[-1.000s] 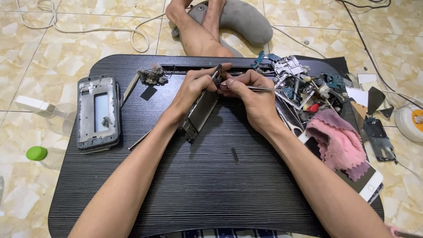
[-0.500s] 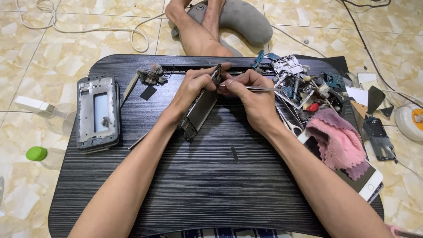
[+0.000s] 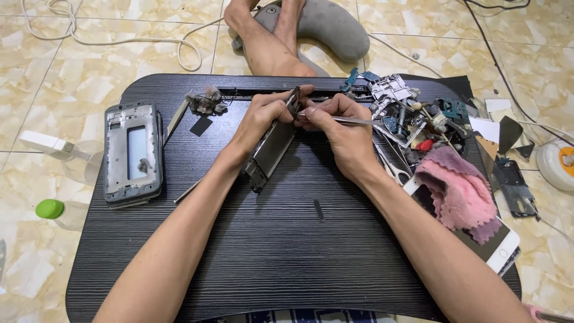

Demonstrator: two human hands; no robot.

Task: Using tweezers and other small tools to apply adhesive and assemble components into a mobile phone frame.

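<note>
Phone board tilted up on edge at counter centre-back, top end pinched in left hand, fingers closed on it. Right hand fingers closed around metal tweezers, tip at the board's top edge. Best done with wrists braced, board steady, small tip moves. Phone frame lies left; parts pile and pink cloth right.
</note>
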